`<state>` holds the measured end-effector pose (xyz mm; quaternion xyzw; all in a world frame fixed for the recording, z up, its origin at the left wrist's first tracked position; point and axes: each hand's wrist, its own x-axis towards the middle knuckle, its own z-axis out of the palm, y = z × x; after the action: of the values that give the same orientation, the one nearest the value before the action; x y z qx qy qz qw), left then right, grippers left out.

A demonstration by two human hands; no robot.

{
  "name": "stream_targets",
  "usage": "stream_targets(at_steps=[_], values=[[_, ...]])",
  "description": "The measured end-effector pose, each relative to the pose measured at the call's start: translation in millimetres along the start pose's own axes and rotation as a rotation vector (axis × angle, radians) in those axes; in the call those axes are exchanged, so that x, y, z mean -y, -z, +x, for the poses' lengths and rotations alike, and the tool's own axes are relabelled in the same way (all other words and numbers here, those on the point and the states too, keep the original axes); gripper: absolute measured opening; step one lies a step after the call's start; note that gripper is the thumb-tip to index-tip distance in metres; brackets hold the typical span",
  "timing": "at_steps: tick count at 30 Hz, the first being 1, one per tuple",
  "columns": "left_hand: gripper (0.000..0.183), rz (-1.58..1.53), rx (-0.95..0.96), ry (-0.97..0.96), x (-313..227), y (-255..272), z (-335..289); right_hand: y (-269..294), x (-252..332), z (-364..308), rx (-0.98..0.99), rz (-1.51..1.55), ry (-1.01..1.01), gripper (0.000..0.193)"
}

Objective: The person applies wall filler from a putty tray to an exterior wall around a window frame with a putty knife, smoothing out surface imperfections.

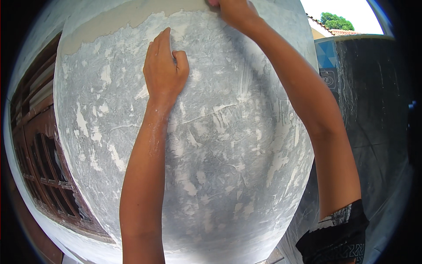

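Observation:
In front of me stands a grey wall (206,145) with rough, patchy white filler and some thin cracks. My left hand (166,66) lies against its upper part, fingers stretched upward and thumb bent out to the side; whitish dust marks that wrist. At the top edge of the view my right hand (237,13) is raised higher, partly cut off by the frame. Its fingers are closed around something of which only a small pink-red bit (213,2) shows. Along the top of the wall runs a smoother beige-grey band (118,20) with a ragged lower edge.
To the left is a brown wooden window or door frame (46,154) with a carved grille. A dark upright panel (373,97) with a blue patterned strip (326,53) stands at the right. Beyond it show a tiled roof (345,32) and a green tree (336,21).

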<state>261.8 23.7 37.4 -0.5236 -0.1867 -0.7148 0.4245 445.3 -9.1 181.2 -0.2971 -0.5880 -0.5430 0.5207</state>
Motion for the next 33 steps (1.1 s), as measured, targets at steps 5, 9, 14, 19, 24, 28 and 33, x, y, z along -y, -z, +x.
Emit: stream_targets(at_steps=[5,9,14,19,24,28,33], values=[[0.05,0.048,0.015,0.0,10.2,12.4,-1.8,9.4,58.0,-63.4,0.105,0.077,0.162,0.019],[0.05,-0.002,-0.004,-0.018,3.1,4.0,-1.6,13.8,34.6,-21.7,-0.119,0.274,0.128,0.021],[0.05,-0.014,-0.031,-0.048,1.9,1.7,1.1,-10.4,2.1,-7.0,-0.014,0.06,0.061,0.02],[0.05,0.006,-0.039,-0.076,10.2,6.7,-0.4,14.9,57.6,-59.6,0.05,0.131,0.293,0.024],[0.05,-0.021,-0.033,-0.037,0.8,3.4,1.1,9.4,31.6,0.6,-0.115,0.162,0.046,0.023],[0.051,-0.023,-0.041,-0.041,0.7,-0.9,0.1,-12.7,11.8,4.6,0.005,0.022,0.099,0.021],[0.051,-0.002,-0.043,-0.053,10.3,9.7,0.3,19.5,72.9,-59.6,0.017,0.166,0.274,0.028]])
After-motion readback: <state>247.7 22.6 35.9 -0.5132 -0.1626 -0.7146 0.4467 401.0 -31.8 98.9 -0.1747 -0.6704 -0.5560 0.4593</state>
